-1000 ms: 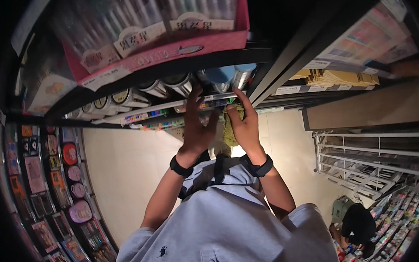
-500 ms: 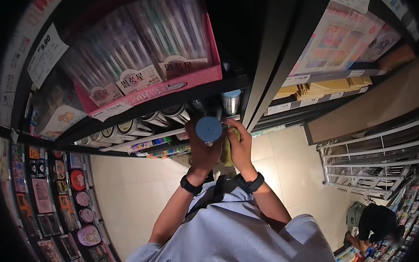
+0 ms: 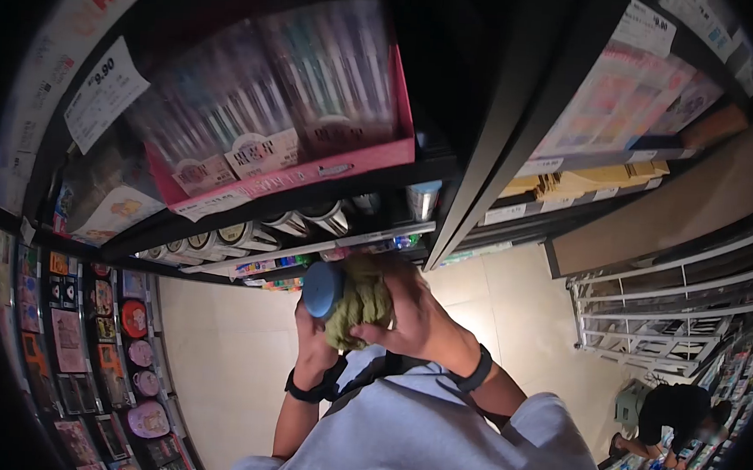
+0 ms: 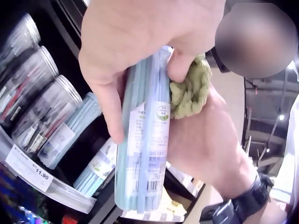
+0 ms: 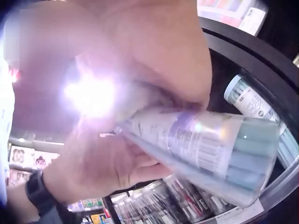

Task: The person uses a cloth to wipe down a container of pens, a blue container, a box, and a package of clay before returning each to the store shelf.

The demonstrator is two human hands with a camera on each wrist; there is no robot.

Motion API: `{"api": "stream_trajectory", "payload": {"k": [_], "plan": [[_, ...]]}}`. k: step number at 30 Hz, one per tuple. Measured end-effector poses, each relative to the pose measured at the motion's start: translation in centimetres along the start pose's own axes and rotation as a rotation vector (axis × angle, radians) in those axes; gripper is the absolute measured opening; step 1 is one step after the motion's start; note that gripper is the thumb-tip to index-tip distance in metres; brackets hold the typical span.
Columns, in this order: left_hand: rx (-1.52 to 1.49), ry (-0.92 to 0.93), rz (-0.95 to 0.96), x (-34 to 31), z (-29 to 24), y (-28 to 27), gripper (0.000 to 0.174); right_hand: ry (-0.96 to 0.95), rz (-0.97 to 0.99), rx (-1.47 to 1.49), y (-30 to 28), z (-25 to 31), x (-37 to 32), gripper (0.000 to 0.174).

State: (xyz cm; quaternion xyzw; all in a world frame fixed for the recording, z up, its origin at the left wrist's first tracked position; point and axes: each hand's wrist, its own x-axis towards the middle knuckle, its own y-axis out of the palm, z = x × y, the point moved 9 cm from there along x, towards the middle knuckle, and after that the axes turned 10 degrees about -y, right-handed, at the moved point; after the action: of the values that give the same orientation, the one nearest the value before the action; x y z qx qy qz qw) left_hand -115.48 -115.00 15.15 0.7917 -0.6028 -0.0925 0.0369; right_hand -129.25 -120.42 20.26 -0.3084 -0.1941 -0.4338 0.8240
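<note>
My left hand (image 3: 310, 339) holds a clear canister of slim pale blue and green pens (image 4: 142, 154), its fingers and thumb wrapped around the sides. The canister's blue lid (image 3: 322, 289) faces up toward the head camera. A white label with a barcode runs along its wall. In my right hand (image 3: 415, 315) is a bunched green cloth (image 3: 359, 307), gripped against the canister's side. The left wrist view shows this cloth (image 4: 191, 91) right by the left fingers. From the right wrist, the canister (image 5: 205, 144) slants down to the right, and glare hides much of the cloth.
Similar canisters (image 3: 423, 201) line the dark shelf ahead. Above them a pink display box (image 3: 311, 175) holds clear packs. A white wire rack (image 3: 665, 313) stands at right; a person (image 3: 676, 417) crouches below it. Hanging goods (image 3: 68, 337) fill the left side.
The left hand reached to the shelf, took hold of the blue-lidded canister and drew it out toward the body. My right hand brought the green cloth over onto the canister's side.
</note>
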Motion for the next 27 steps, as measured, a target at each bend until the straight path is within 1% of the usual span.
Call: {"api": "stream_trajectory", "payload": {"k": [1,2,4,5,6,7,8,10,11,13,14,15,16,17,18,19,20,21,22,23,24,25,26,27], "plan": [[-0.024,-0.023,-0.049,0.0,-0.2,-0.5,0.054,-0.017,0.052,-0.104,-0.4,0.0,-0.1,0.072],[-0.043,-0.018,-0.043,-0.2,-0.4,-1.0,0.053,-0.024,0.107,-0.175,-0.7,0.2,-0.3,0.074],[-0.058,-0.027,-0.042,-0.9,-0.8,-1.7,0.053,-0.020,0.130,-0.195,-1.2,-0.1,-1.1,0.074],[-0.005,-0.047,-0.013,-0.8,-1.1,-1.3,0.054,-0.015,0.150,-0.223,-1.3,-0.2,-1.3,0.074],[0.047,-0.072,0.014,-0.8,-1.1,-0.9,0.054,0.003,0.160,-0.214,-1.2,-0.1,-1.2,0.076],[0.118,-0.042,0.092,-0.5,-1.3,-0.2,0.055,0.009,0.164,-0.211,-1.1,0.3,-0.9,0.076],[0.104,-0.045,0.103,-0.3,-1.3,0.0,0.055,0.032,0.160,-0.199,-0.8,0.6,-0.6,0.077],[0.090,-0.062,0.107,-0.3,-1.3,0.2,0.055,0.096,0.118,-0.144,-0.3,0.3,-0.9,0.082],[0.070,-0.104,0.112,-0.2,-1.5,0.5,0.055,0.103,0.118,-0.139,-0.3,-0.1,-0.9,0.082],[0.052,-0.162,0.112,-0.3,-1.3,0.3,0.055,0.105,0.190,-0.096,0.0,-1.0,-0.6,0.084],[0.141,-0.132,0.100,-0.2,-1.6,0.1,0.057,0.118,0.216,-0.045,0.3,-1.9,-0.8,0.080],[0.228,-0.101,0.092,-0.2,-1.9,0.0,0.058,0.124,0.215,-0.043,0.2,-2.5,-1.3,0.080],[0.145,-0.157,0.116,-0.4,-1.8,-0.2,0.063,0.150,0.246,0.025,0.4,-3.1,-1.8,0.076],[0.143,-0.162,0.115,-0.5,-1.7,-0.5,0.063,0.175,0.277,0.095,0.7,-3.5,-2.2,0.072],[0.105,-0.163,0.152,-0.7,-1.7,-0.5,0.064,0.220,0.293,0.180,0.8,-3.8,-2.7,0.066],[0.068,-0.165,0.188,-1.0,-1.7,-0.4,0.065,0.224,0.298,0.188,0.8,-4.3,-3.0,0.066],[0.042,-0.190,0.223,-1.0,-1.8,-0.1,0.067,0.312,0.362,0.426,2.0,-5.3,-3.8,0.067],[0.043,-0.198,0.219,-1.0,-1.6,-0.3,0.067,0.398,0.420,0.665,3.3,-5.9,-5.0,0.067],[0.052,-0.207,0.203,-0.9,-1.2,-0.5,0.070,0.397,0.373,0.762,3.6,-6.6,-5.3,0.069],[0.059,-0.213,0.189,-0.8,-0.8,-0.7,0.072,0.400,0.371,0.764,3.9,-6.7,-5.9,0.069],[0.035,-0.143,0.112,-0.7,-1.0,-0.8,0.072,0.429,0.299,0.837,3.8,-6.7,-5.9,0.070],[0.033,-0.147,0.108,-0.5,-1.0,-0.2,0.072,0.461,0.228,0.910,3.7,-6.8,-6.0,0.071],[0.024,-0.069,0.074,-0.2,-2.1,0.2,0.070,0.513,0.336,0.857,4.2,-6.8,-6.6,0.072],[0.017,0.009,0.040,0.1,-2.9,0.5,0.068,0.520,0.337,0.862,4.4,-6.9,-6.6,0.072]]}}
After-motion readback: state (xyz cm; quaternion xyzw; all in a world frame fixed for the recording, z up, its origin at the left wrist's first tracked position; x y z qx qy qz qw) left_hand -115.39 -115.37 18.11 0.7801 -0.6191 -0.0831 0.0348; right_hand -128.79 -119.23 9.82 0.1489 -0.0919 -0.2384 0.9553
